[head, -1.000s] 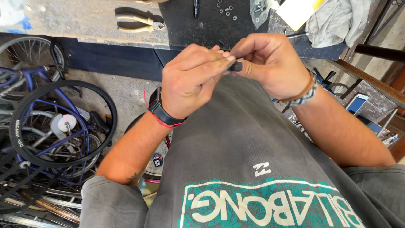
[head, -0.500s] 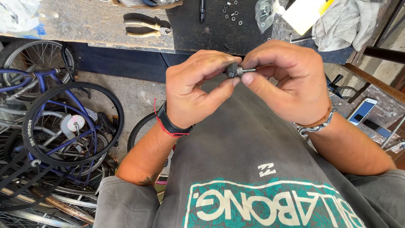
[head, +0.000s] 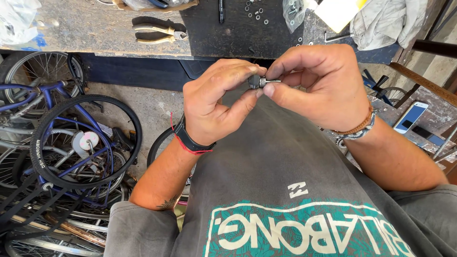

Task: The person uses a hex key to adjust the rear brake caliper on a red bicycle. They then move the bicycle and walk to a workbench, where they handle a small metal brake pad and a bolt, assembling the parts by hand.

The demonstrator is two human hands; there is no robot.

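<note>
Two parts: a small dark nut (head: 253, 81) and a short silvery bolt (head: 272, 82) meet end to end, held in the air above the person's lap, just off the near edge of the worktop (head: 85, 28).
Left hand (head: 216, 102): fingers closed on the nut, thumb below, forefinger on top.
Right hand (head: 320, 88): fingers pinched shut around the bolt's free end.
Risk, slip: both grips are fingertip-only, so a twist could, I judge, pop either piece loose.
Risk, loss: a dropped part would likely roll off the grey shirt (head: 285, 190) into the bicycle wheels (head: 85, 143) on the floor.
Risk, thread: tilted parts could cross-thread.
Worktop: pliers (head: 157, 29) near the middle, loose washers (head: 257, 12) along the far edge, all out of the way.
</note>
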